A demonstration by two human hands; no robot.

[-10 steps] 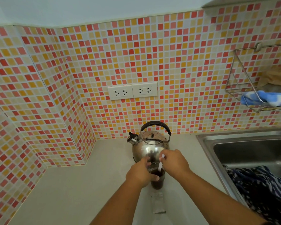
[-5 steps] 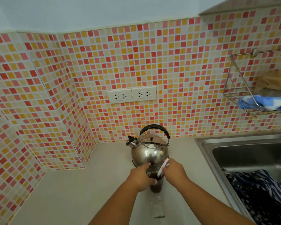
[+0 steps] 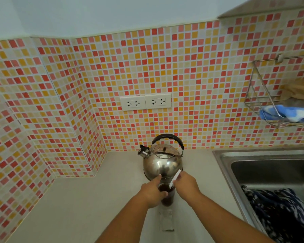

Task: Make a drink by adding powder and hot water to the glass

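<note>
Red and yellow tile wall (image 3: 191, 71), two white sockets (image 3: 145, 102), pale tabletop (image 3: 88, 204), steel sink (image 3: 270, 165), wire rack (image 3: 263, 100) with blue cloth (image 3: 286, 114)

Two bare forearms rising from the lower edge and converging at lower centre of the frame, left hand (image 3: 153, 193) curled in a sideways grip, right hand (image 3: 186, 185) pinching closed, knuckles up, wrists nearly level.
</note>
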